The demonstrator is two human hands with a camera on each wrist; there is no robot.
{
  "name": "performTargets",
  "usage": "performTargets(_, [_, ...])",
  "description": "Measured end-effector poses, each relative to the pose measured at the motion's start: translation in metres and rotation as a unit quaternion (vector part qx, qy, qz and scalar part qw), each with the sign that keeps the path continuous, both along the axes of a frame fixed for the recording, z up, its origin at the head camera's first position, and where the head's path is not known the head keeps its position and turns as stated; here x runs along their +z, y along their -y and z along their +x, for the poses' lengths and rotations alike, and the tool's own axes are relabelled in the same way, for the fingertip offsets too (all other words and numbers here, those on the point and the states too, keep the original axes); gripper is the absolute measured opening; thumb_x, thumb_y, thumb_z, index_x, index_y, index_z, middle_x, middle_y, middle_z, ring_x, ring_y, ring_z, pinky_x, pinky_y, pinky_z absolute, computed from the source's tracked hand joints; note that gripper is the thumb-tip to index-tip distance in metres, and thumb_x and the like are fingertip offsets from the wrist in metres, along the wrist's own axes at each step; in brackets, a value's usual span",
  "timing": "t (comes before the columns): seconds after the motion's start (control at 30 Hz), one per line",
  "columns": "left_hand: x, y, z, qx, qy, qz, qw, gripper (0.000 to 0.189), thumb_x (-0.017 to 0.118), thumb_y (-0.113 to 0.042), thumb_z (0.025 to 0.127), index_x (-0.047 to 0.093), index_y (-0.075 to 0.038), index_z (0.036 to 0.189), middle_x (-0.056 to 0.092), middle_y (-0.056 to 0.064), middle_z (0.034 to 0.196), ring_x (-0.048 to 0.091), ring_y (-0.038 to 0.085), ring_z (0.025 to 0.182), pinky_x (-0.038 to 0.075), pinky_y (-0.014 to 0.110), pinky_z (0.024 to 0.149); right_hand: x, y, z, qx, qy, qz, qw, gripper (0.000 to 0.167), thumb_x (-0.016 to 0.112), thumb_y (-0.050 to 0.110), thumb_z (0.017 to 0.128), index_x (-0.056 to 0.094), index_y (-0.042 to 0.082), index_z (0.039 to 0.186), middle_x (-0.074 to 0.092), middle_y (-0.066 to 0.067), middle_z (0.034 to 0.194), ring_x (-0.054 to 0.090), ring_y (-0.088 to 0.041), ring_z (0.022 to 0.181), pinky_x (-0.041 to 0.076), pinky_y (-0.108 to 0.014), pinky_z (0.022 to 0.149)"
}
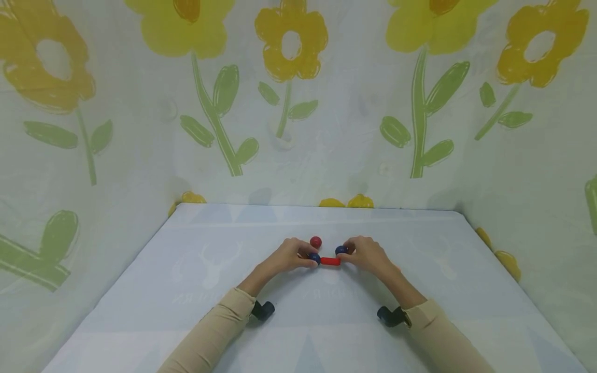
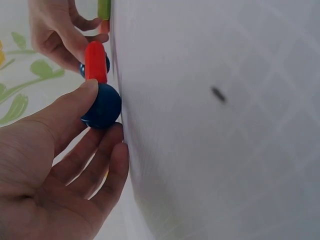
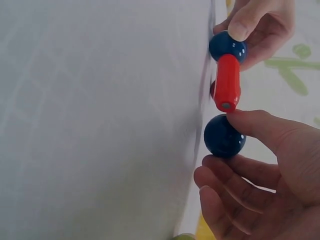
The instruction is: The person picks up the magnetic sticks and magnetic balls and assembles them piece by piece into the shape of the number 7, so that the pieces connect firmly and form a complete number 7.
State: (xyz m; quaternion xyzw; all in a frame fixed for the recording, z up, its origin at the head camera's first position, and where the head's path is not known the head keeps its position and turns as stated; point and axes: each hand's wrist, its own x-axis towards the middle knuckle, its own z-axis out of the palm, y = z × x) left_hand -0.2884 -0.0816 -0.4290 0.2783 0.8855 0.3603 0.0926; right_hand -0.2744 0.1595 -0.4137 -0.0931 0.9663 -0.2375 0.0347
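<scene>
- Left hand (image 1: 290,256): thumb and curled fingers pinch one blue ball (image 2: 104,106), touching the red rod (image 3: 227,80) between both hands.
- Right hand (image 1: 370,256): pinches a second blue ball (image 3: 223,137) beside the rod's free end; likely joining, which calls for alignment.
- Red ball (image 1: 315,242): just beyond left fingertips.

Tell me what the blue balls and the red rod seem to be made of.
Blue balls: glossy, with small bright highlights; perhaps coated metal or plastic, the look leaves it open. Red rod: probably smooth plastic, judging by its even colour and soft sheen.
</scene>
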Motion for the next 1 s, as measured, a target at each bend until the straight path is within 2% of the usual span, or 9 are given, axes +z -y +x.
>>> performTargets(0.67, [-0.001, 0.000, 0.001, 0.013, 0.014, 0.000, 0.9998, 0.033, 0.076, -0.022, 0.086, 0.072, -0.011, 0.118, 0.072, 0.004, 0.115, 0.064, 0.012, 0.089, 0.057, 0.026, 0.083, 0.000, -0.008, 0.007, 0.016, -0.016, 0.032, 0.9992, 0.036, 0.076, 0.033, 0.085, 0.073, 0.009, 0.111, 0.072, -0.003, 0.092, 0.057, -0.015, 0.077, 0.053, -0.029, 0.069])
performTargets(1.0, [0.000, -0.001, 0.000, 0.013, 0.014, -0.002, 0.9998, 0.033, 0.076, -0.021, 0.086, 0.072, -0.012, 0.117, 0.073, 0.003, 0.113, 0.063, 0.011, 0.088, 0.056, 0.022, 0.080, 0.003, -0.012, 0.013, 0.018, -0.010, 0.033, 0.9992, 0.036, 0.077, 0.033, 0.084, 0.073, 0.009, 0.110, 0.071, -0.002, 0.089, 0.056, -0.014, 0.075, 0.051, -0.026, 0.065])
